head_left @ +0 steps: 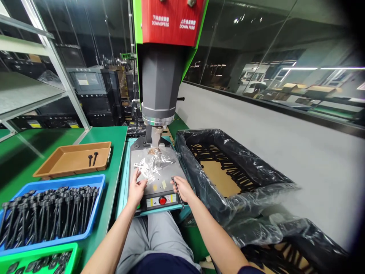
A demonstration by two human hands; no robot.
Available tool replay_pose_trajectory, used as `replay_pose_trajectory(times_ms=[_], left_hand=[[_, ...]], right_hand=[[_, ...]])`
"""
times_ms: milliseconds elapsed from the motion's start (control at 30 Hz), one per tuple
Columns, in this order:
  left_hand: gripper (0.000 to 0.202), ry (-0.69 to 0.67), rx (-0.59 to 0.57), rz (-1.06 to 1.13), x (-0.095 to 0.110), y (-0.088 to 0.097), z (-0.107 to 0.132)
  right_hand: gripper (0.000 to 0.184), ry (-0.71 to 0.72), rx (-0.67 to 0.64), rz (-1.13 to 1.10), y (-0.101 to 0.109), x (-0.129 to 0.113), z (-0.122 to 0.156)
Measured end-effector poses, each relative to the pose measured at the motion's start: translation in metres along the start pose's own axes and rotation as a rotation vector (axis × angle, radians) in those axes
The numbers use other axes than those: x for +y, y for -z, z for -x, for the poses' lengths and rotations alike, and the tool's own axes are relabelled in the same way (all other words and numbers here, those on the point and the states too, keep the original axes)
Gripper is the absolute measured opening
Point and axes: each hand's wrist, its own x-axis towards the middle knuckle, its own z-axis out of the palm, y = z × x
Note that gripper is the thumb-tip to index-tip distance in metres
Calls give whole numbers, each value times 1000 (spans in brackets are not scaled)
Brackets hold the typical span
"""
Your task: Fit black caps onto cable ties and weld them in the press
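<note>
My left hand (pixel 137 188) rests on the machine's base plate (pixel 171 173), fingers bent, thumb up near a crinkled clear plastic film (pixel 152 163) under the press head (pixel 157 135). Nothing shows plainly in its grasp. My right hand (pixel 182 189) rests on the plate's right side and holds a thin dark rod (pixel 178 193) that slants down toward the front edge. A red button (pixel 162 200) sits on the front panel between my hands.
Left on the green table: a blue tray (pixel 97 180) with several black long parts, a brown tray (pixel 65 161) with two black parts, a green tray (pixel 71 249). Right: a bag-lined black crate (pixel 182 146) with black parts. Shelving stands at the far left.
</note>
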Motion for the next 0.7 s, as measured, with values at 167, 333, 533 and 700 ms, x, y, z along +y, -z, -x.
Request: replay_pose_trajectory(times_ms=[167, 333, 533, 700], left_hand=[[51, -34, 267, -156, -3, 12, 33], [36, -140, -174, -73, 28, -4, 65], [26, -252, -219, -98, 54, -12, 77], [23, -209, -165, -1, 62, -7, 79]], right_hand=[[48, 166, -148, 9, -13, 8, 55], [54, 441, -241, 17, -47, 2, 81], [42, 554, -258, 24, -71, 12, 92], [43, 514, -321, 111, -72, 13, 96]])
